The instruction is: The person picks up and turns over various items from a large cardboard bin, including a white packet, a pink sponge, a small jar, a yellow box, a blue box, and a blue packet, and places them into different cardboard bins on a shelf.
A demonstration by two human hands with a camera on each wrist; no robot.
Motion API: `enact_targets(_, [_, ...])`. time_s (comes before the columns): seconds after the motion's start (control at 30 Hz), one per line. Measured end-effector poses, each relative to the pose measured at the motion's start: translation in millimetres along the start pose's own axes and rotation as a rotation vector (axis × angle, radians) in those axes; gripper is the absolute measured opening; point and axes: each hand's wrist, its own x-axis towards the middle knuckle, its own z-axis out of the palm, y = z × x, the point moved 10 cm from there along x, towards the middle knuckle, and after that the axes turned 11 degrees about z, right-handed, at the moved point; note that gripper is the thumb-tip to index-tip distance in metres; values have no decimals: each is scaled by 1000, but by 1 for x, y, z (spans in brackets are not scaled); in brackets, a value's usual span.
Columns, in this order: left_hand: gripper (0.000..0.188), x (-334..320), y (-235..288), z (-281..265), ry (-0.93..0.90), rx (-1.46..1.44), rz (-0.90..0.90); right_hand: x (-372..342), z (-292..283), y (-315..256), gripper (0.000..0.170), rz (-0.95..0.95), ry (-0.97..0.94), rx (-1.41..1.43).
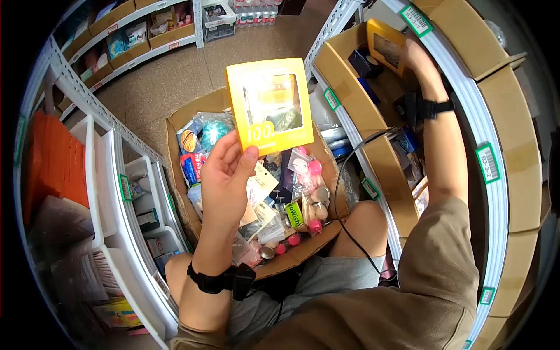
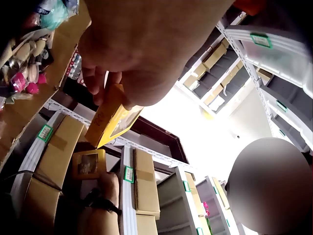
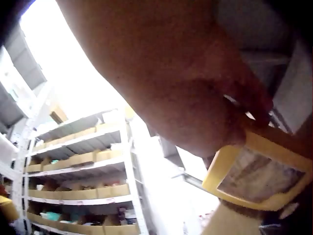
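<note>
My left hand (image 1: 227,172) pinches a yellow windowed box (image 1: 271,108) by its lower left corner, above a large open carton. The box front carries a white "100" and a clear window with something dark behind it. Over at the shelf, my right hand (image 1: 415,57) grips a second yellow windowed box (image 1: 385,46) inside a cardboard bin (image 1: 344,67). Through that box's window, in the right wrist view, a brownish content (image 3: 259,176) shows. The fingers of the right hand are partly hidden behind the box.
The large carton (image 1: 184,219) between the knees is full of small packaged goods, among them a green packet (image 1: 293,216). White drawers (image 1: 125,256) stand at the left. A black cable (image 1: 344,204) runs past the right knee. Labelled shelf rails (image 1: 489,163) curve along the right.
</note>
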Motion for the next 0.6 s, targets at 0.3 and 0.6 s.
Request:
enact_targets(0.3, [39,2,14,-7,47,-64,75,-67,-212,67,29,204,74,1043])
enact_targets(0.6, [34,4,37,-26,114,-136,173,-69,-212,55,31,339,-489,2151])
